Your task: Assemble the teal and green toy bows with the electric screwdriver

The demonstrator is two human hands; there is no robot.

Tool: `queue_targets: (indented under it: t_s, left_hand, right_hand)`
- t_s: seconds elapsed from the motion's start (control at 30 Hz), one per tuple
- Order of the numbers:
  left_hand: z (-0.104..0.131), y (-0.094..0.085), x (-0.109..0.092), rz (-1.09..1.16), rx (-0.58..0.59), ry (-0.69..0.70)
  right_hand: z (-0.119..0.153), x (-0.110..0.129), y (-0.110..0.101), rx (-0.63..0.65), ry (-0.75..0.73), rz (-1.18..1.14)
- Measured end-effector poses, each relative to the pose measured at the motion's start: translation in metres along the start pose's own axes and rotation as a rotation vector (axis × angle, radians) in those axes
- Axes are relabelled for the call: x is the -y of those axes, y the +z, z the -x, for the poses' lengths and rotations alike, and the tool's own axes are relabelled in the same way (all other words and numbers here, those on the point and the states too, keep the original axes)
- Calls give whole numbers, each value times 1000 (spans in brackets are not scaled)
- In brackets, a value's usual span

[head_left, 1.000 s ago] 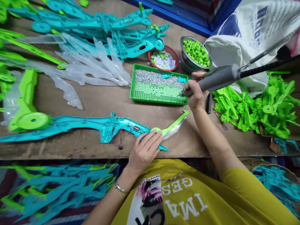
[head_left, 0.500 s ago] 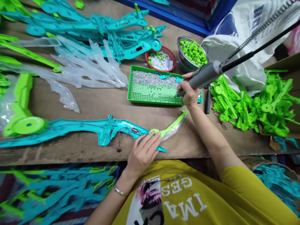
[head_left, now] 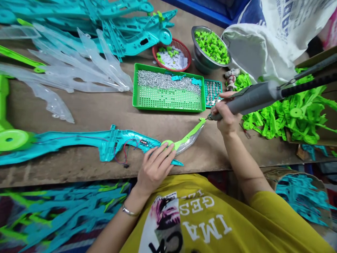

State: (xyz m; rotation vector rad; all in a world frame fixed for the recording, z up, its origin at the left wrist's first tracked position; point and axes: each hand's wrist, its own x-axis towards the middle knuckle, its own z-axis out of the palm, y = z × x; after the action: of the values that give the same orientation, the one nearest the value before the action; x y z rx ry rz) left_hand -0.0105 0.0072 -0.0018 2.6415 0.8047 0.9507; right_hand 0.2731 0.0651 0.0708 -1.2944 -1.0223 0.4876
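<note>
My left hand (head_left: pixel 154 168) lies with outstretched fingers over the joint of a long blue plastic toy bow half (head_left: pixel 79 137) and a curved green arm piece (head_left: pixel 192 133). A clear plastic strip (head_left: pixel 189 142) runs along the underside of that arm piece. Red and blue wires with a small spring contact show on the blue half, left of my fingers. My right hand (head_left: pixel 228 114) is wrapped round a grey electric screwdriver (head_left: pixel 254 98), held tilted. Its bit meets the upper tip of the green arm piece; whether a screw sits there is too small to tell.
A green tray (head_left: pixel 168 104) of screws stands behind the work, beside a small blue tray (head_left: pixel 212 92) of metal discs. Farther back are a red basket (head_left: pixel 188 58) and a steel bowl (head_left: pixel 201 59) of green pieces. Clear blades (head_left: pixel 79 75) lie left; green parts (head_left: pixel 295 112) pile up right.
My right hand has brought the screwdriver from over the screw tray, down and toward me, to the tip of the green arm piece. My left hand stays on the joint. The view has shifted slightly.
</note>
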Motion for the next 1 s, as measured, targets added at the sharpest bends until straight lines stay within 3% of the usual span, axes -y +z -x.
queue_targets:
  t_s: [0.27,0.6,0.77,1.0]
  left_hand:
    - [-2,-1,-1,-10,2,11]
    - [-2,-1,-1,-3,13,-4]
    - [0,0,-2,-11,5,-15]
    - [1,-1,-6,-138,-21,-77]
  right_hand:
    - [-2,-10,7,-31,64,-28]
    - [-21,-12,-3,377,87,-99]
    - [-38,-14,21,125,-114,-155]
    - [-45,-36,50,24,-76,-134]
